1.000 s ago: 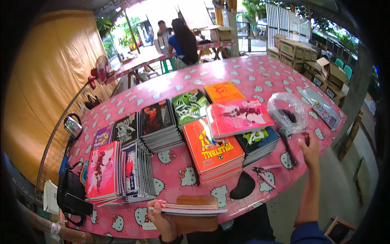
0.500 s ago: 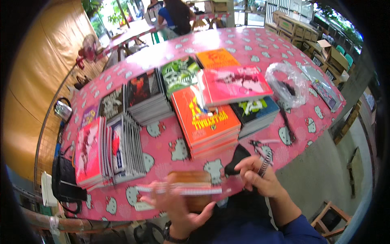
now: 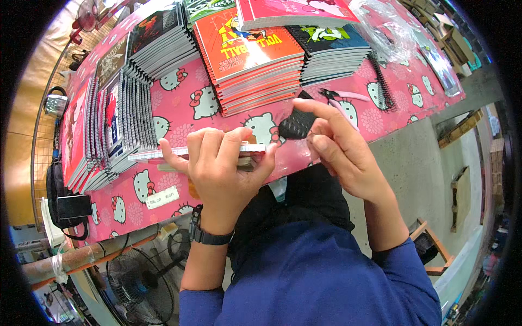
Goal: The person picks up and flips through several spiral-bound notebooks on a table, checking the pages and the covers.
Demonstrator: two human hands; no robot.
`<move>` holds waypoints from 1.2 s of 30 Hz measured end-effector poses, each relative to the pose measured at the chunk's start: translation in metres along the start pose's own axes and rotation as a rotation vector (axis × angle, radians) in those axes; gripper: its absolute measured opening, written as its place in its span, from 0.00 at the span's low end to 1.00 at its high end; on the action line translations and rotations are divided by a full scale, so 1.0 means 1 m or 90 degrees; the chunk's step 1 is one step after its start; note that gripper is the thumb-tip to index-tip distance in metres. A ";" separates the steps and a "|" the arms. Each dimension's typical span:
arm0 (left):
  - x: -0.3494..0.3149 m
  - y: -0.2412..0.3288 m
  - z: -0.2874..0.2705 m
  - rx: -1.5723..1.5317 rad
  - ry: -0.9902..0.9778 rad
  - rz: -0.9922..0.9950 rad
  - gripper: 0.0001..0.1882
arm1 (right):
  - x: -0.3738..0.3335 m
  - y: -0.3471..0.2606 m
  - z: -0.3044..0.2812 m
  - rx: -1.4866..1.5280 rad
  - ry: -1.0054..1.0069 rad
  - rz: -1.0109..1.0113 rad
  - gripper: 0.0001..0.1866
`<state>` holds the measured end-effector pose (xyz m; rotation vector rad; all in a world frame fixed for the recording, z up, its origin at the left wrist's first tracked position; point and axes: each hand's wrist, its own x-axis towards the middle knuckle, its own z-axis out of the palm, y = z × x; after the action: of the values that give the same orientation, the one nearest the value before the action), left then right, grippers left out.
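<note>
My left hand [image 3: 217, 168], with a dark watch on its wrist, grips a thin notebook [image 3: 149, 155] seen edge-on, its white page edges showing. The fingers wrap over it and the thumb presses at its right end. A brown block [image 3: 193, 190] is mostly hidden behind that hand. To the right, my right hand [image 3: 340, 149] is raised, apart from the notebook. Its index finger points left, while the thumb presses toward the curled fingers; anything between them is too small to make out. Just beyond it lie a black textured pouch-like thing [image 3: 296, 125] and pink-handled cutting pliers [image 3: 345, 96].
Orange notebooks [image 3: 247, 49] are stacked beyond my hands, beside a dark stack [image 3: 333, 54] and under a pink notebook [image 3: 296, 12]. Spiral-bound notebooks [image 3: 117, 119] lean at left. A black spiral coil [image 3: 382, 84], clear plastic [image 3: 386, 32] and a paper label [image 3: 163, 198] lie on the pink tablecloth [image 3: 179, 100].
The view has tilted down, so the table sits higher in it. My left hand has turned from an open-palmed hold to fingers curled over the notebook. My right hand's index finger has stretched out.
</note>
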<state>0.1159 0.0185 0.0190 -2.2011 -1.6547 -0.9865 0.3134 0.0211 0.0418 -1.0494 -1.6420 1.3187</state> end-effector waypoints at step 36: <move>0.000 -0.014 -0.013 -0.226 -0.005 0.018 0.10 | 0.040 0.012 -0.004 -0.205 -0.158 -0.321 0.14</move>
<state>0.0979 0.0166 0.0254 -2.4372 -1.5445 -1.3557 0.3044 0.0609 0.0338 -0.5927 -2.1811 0.8903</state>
